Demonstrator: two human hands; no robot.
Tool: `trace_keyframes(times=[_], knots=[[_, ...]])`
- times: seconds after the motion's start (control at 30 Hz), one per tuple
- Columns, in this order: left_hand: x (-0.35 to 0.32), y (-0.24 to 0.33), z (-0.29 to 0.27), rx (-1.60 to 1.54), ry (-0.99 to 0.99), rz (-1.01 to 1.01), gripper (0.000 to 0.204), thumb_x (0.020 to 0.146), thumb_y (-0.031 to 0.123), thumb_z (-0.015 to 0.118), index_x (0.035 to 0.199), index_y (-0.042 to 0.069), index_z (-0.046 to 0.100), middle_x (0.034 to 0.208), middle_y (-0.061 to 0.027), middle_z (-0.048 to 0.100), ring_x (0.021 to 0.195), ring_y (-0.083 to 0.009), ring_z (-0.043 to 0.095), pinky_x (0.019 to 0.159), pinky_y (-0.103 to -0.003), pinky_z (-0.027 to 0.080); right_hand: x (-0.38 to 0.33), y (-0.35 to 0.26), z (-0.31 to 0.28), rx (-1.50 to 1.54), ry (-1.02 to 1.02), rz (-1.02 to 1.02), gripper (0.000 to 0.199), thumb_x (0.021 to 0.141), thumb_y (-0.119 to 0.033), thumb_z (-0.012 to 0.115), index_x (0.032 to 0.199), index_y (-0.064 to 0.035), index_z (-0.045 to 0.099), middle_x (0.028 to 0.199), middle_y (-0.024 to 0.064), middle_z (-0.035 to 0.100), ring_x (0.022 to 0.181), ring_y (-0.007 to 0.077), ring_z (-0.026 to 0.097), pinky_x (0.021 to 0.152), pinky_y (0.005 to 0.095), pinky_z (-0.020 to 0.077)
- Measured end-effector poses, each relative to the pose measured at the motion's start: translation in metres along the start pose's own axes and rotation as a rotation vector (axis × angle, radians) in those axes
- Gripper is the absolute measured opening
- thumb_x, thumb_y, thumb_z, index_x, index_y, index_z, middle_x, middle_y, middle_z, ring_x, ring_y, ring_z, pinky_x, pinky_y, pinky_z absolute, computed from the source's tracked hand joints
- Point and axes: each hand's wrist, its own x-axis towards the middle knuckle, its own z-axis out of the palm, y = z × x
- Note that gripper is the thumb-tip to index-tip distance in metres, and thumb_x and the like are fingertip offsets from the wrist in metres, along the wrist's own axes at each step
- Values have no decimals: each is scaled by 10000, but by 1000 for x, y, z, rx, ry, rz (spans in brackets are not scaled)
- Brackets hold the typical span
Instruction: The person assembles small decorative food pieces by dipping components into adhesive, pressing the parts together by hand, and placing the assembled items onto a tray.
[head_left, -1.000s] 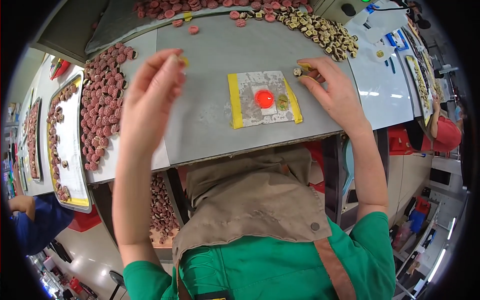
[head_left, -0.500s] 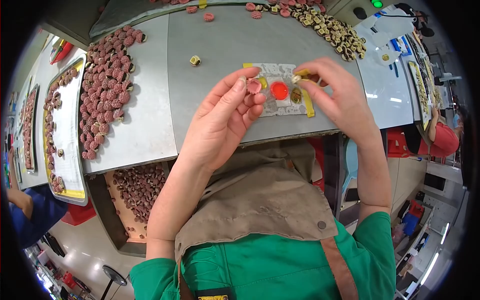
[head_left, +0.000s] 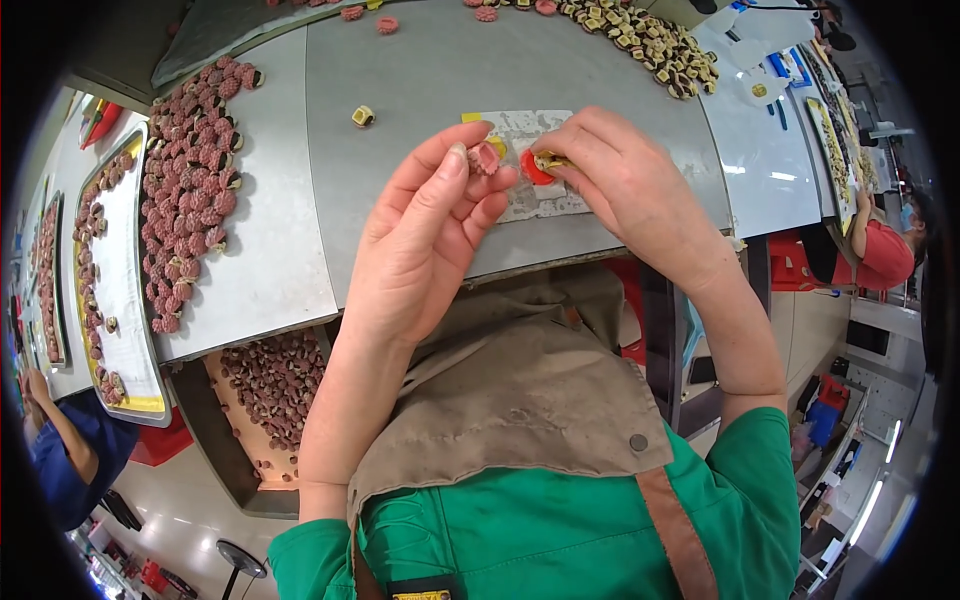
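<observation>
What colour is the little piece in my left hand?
The little piece in your left hand is pink, best seen in the head view.

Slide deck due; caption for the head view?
Left hand holds pink piece; right hand pinches pale piece at red disc.

The person wears a green short-sleeved shirt (head_left: 560, 525) beneath a creased taupe apron (head_left: 510, 400). Lower right, a brown strap (head_left: 675, 535) joins the apron near a dark round snap (head_left: 638, 442); a black-and-yellow patch (head_left: 425, 587) shows at the bottom edge.
</observation>
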Motion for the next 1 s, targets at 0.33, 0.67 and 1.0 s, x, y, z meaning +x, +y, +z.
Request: trace_keyframes(times=[0.33, 0.67, 1.0], knots=[[-3, -4, 12, 228, 42, -4, 265, 955, 161, 529, 1179, 20, 528, 1052, -41, 605, 946, -128, 599, 833, -244, 474, -12, -7, 4, 764, 48, 406, 158, 904, -56, 566, 1055, -11, 570, 1013, 53, 597, 872, 124, 581, 745, 265, 471], [-2, -26, 14, 522, 54, 325, 240, 932, 99, 563, 1135, -25, 531, 1056, -77, 597, 980, -130, 589, 875, -265, 487, -11, -30, 14, 690, 226, 238, 189, 911, -78, 571, 1089, -18, 547, 1031, 71, 565, 923, 136, 567, 796, 255, 468], [-4, -10, 23, 430, 65, 87, 440, 865, 51, 627, 1249, 13, 415, 1029, -88, 563, 901, -131, 594, 835, -254, 495, -5, -20, 12, 366, 260, -77, 340, 701, -53, 738, 1017, -71, 614, 1017, 80, 564, 866, 211, 581, 746, 295, 494]])
